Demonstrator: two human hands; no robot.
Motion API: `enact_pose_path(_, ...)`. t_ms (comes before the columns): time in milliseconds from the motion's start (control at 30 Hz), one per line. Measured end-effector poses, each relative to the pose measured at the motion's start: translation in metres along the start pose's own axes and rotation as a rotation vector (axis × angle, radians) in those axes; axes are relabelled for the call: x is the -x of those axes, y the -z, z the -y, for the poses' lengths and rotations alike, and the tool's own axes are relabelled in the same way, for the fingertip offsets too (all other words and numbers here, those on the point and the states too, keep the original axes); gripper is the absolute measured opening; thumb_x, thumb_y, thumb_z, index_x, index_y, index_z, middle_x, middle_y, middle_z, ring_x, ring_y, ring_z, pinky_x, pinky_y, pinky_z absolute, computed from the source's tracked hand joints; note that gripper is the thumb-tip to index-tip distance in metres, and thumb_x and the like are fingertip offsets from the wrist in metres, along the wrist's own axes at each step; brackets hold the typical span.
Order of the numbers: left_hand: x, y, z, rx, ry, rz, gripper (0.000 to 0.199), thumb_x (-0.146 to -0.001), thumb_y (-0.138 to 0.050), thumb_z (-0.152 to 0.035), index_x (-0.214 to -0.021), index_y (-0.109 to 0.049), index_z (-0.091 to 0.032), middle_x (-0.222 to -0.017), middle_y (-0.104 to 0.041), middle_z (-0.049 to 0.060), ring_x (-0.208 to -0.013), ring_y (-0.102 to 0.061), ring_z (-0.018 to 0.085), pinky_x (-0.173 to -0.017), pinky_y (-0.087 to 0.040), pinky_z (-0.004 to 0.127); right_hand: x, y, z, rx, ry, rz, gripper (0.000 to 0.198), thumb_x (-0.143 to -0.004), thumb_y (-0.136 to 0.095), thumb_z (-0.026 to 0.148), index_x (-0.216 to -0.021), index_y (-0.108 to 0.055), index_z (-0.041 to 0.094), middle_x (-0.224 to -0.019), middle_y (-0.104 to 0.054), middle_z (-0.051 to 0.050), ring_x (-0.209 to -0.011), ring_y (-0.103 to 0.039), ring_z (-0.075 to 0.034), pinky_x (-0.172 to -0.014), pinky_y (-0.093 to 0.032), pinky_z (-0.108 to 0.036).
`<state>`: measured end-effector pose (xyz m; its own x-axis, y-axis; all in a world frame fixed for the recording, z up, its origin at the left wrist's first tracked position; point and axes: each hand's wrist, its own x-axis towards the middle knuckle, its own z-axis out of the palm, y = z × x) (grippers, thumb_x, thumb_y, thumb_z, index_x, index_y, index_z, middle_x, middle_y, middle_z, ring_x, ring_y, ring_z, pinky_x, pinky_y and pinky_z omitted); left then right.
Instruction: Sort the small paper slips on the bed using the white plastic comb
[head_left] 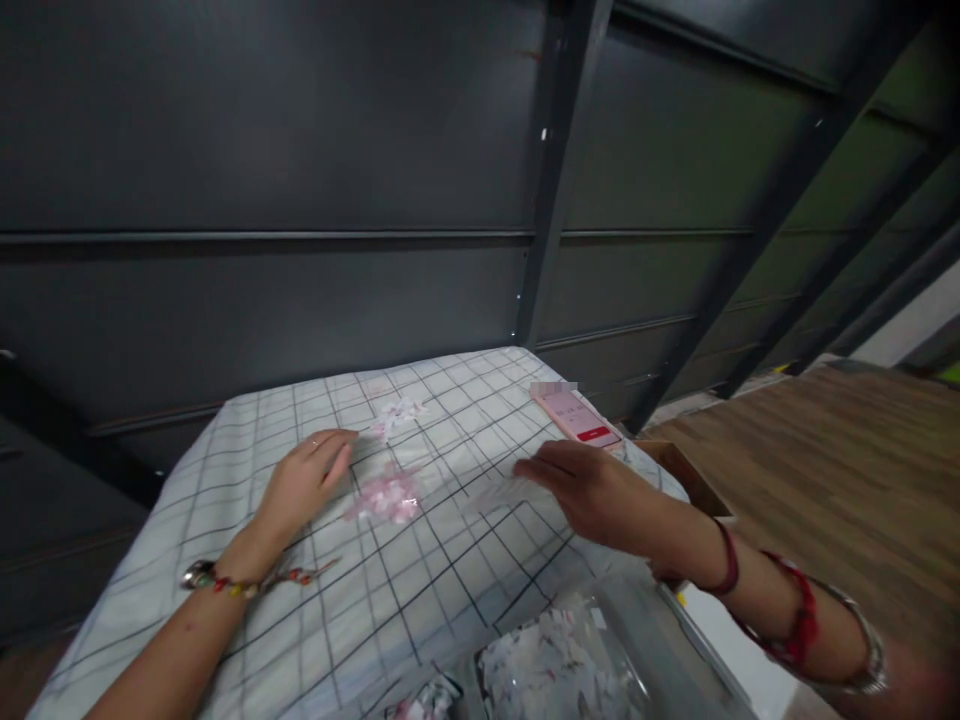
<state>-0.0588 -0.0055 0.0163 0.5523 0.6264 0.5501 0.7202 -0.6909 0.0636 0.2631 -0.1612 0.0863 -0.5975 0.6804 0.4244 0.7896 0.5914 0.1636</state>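
Observation:
My left hand rests over the checked cloth with its fingers stretched out and the thumb apart, holding nothing I can see. Just beyond its fingertips lies a small heap of white pieces. To its right is a heap of pink and white pieces, shiny in places. My right hand has its fingers pressed together at the edge of a thin clear plastic piece, which is blurred and looks like a small bag or film.
A pink-screened phone lies by the table's right edge. Nearest me, a clear container holds many whitish pieces, beside a small packet. An open brown box stands right of the white checked cloth. Dark metal panels rise behind.

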Motion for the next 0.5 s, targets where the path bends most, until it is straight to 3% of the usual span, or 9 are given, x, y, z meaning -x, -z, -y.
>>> enact_pose_path(200, 0.005, -0.004, 0.019, -0.075, 0.150, 0.090, 0.038, -0.091, -0.027, -0.032, -0.095, -0.061, -0.016, -0.097, -0.067, 0.009, -0.090, -0.062, 0.022, -0.082, -0.048, 0.032, -0.061, -0.033, 0.001, -0.108, -0.065, 0.120, 0.038, -0.062, -0.038, -0.003, -0.091, -0.057, 0.012, -0.081, -0.062, -0.007, -0.075, -0.053, -0.015, -0.071, -0.042, -0.027)
enact_pose_path(500, 0.009, -0.016, 0.025, -0.194, 0.279, 0.231, 0.037, -0.089, -0.031, -0.032, -0.103, -0.061, -0.017, -0.103, -0.063, 0.009, -0.091, -0.061, 0.025, -0.077, -0.048, 0.034, -0.071, -0.036, -0.006, -0.013, -0.113, 0.079, 0.036, -0.069, -0.037, -0.002, -0.096, -0.057, 0.009, -0.084, -0.062, -0.009, -0.076, -0.052, -0.016, -0.068, -0.036, -0.028)
